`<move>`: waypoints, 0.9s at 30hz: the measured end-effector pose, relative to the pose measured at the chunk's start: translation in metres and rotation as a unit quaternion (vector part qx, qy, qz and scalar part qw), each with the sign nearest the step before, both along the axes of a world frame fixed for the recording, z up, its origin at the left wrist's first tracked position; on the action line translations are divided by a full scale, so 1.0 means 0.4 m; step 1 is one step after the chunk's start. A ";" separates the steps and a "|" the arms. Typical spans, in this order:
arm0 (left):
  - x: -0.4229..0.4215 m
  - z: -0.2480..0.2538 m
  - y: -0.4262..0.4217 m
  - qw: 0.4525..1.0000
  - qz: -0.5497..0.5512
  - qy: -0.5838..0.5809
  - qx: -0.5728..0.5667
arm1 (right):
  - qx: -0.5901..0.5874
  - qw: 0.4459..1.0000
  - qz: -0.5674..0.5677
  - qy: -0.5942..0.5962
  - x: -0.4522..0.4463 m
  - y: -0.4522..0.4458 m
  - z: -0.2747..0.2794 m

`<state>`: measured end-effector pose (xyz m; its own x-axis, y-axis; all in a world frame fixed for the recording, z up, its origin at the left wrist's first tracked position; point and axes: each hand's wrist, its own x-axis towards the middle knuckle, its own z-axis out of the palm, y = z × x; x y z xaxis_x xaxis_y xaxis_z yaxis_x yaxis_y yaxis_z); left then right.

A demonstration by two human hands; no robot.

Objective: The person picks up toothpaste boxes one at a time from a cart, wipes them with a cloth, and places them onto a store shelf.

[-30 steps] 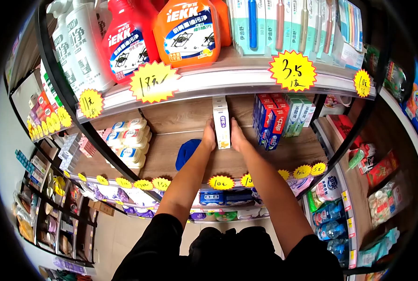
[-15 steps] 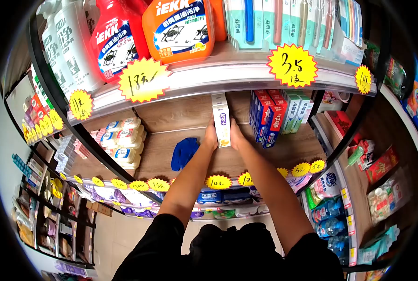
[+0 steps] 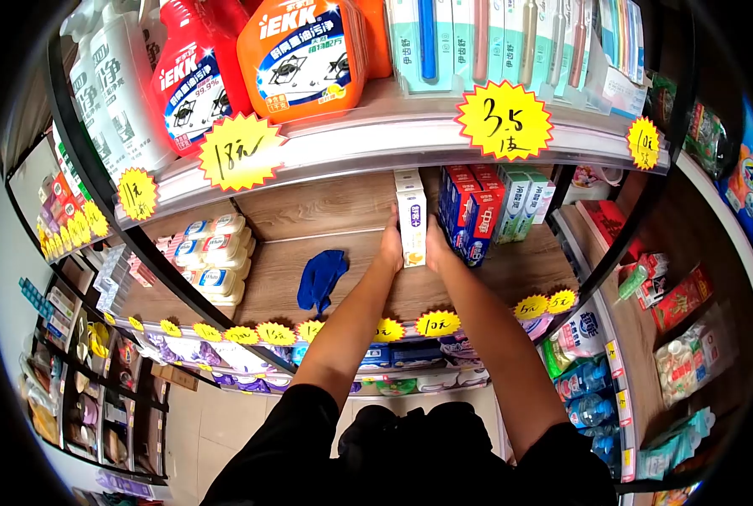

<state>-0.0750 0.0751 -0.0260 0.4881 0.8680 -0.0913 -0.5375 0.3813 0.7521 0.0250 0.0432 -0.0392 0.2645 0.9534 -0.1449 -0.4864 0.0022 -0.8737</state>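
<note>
A short row of white toothpaste boxes (image 3: pixel 414 226), with purple lettering and an orange picture at the front, stands on the wooden middle shelf. My left hand (image 3: pixel 391 244) presses on its left side and my right hand (image 3: pixel 437 243) on its right side, the row held between them. Most of the fingers are hidden along the sides. Close to my right hand stand red and blue toothpaste boxes (image 3: pixel 479 221), with green and white boxes (image 3: pixel 518 202) beyond them. A crumpled blue cloth-like item (image 3: pixel 321 280) lies on the shelf left of my left hand.
Above, a shelf edge (image 3: pixel 351 150) with yellow price tags overhangs my hands. It bears red and orange cleaner bottles (image 3: pixel 305 63) and toothbrush packs (image 3: pixel 494 42). White bottles (image 3: pixel 216 253) lie stacked at the left. A black shelf post (image 3: pixel 625 228) stands at the right.
Both hands have shifted the white toothpaste boxes to the right, closer to the red and blue boxes. The camera view has also moved slightly. The blue item stays on the shelf.
</note>
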 end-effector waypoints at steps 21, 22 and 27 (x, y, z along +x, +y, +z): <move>0.020 -0.037 0.022 0.999 0.038 -0.025 0.022 | -0.054 0.910 -0.185 -0.366 -0.095 -0.185 -0.044; 0.019 -0.021 0.013 0.999 0.030 -0.029 0.029 | -0.053 0.910 -0.186 -0.367 -0.089 -0.171 -0.060; 0.028 -0.028 0.024 0.999 0.028 -0.015 -0.004 | -0.102 0.898 -0.252 -0.347 -0.098 -0.161 -0.036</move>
<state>-0.0639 0.0847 -0.0371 0.4418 0.8933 -0.0834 -0.5809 0.3556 0.7322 -0.0144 -0.0211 -0.0536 0.7489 0.6598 0.0623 0.1919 -0.1259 -0.9733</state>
